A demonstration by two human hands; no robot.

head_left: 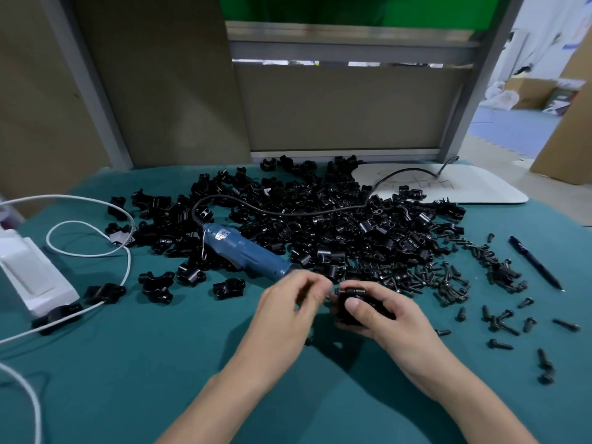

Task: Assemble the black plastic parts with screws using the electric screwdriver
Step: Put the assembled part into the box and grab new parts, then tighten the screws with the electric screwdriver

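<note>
Head view, read left to right. Far left, a white power unit [35, 277] with a white cable [96, 225] looping across the green cloth [128, 363]. A few black parts [157, 283] lie singly beside it; whether these are finished assemblies cannot be told. The electric screwdriver [243, 251], blue-bodied, lies unheld on the cloth, tip aimed at the hands, its black cord trailing back over the main pile of parts [320, 213]. The left hand [288, 302] has its fingers curled, tips drawn close together right at a screw [336, 292] that sticks out of the held part [350, 302]. Blur here, so cannot tell whether the tips actually pinch the screw. The right hand [381, 312] grips the held part just above the cloth, near the front of the pile, thumb pressed flat on top and fingers wrapped beneath. Further right, loose screws [448, 280] are heaped and scattered, then a black pen [535, 262]; a white board [448, 184] sits behind. Judged step: starting a screw by hand, with driving not yet begun. The next move calls for the screw seated straight, the left hand freed for the screwdriver, and the right holding firm against the twist.
</note>
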